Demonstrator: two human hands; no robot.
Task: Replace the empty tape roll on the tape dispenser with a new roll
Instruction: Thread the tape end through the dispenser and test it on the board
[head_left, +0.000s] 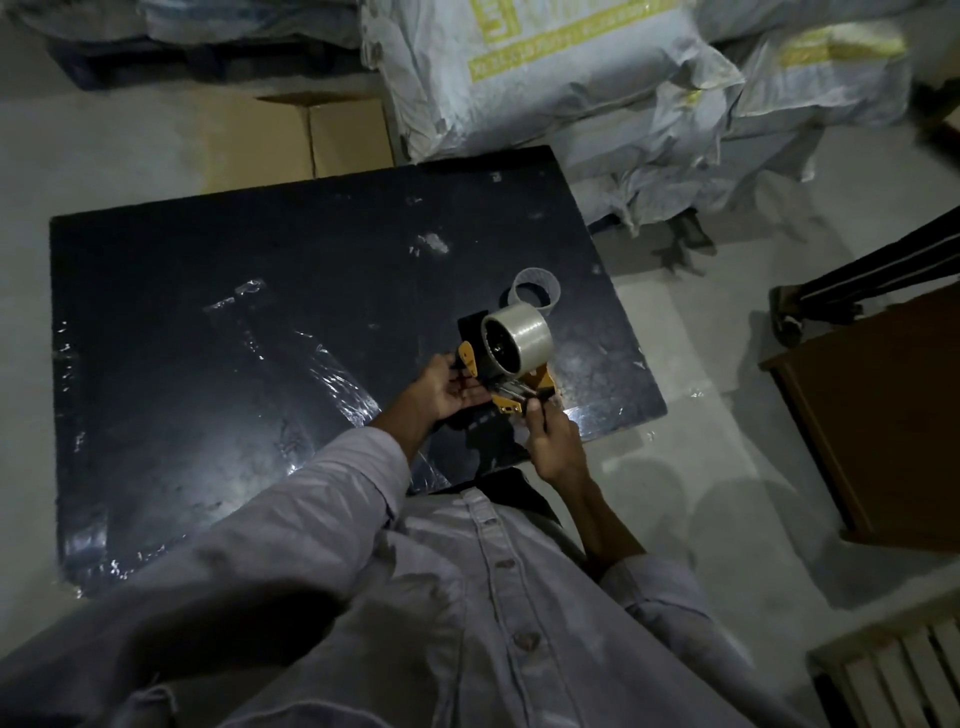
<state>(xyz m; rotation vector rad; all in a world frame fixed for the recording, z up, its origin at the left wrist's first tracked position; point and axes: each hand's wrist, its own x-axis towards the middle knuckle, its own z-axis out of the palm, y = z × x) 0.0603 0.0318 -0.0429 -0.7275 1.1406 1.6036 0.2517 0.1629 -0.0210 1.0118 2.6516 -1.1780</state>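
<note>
A yellow and black tape dispenser (506, 387) is held over the right part of the black table (234, 338). A full roll of clear tape (519, 340) sits on its hub. My left hand (449, 387) grips the dispenser from the left, by its black handle. My right hand (550, 434) pinches the dispenser's front end near the blade, where the tape end seems to be; the tape itself is hard to make out. Just behind the dispenser, the empty tape roll (535, 291), a thin translucent core, lies on the table.
Scraps of clear tape (337, 379) stick to the tabletop. White sacks (571, 93) and a cardboard box (332, 135) stand behind the table. A brown wooden cabinet (883, 415) is to the right, a slatted white object (904, 670) at the lower right.
</note>
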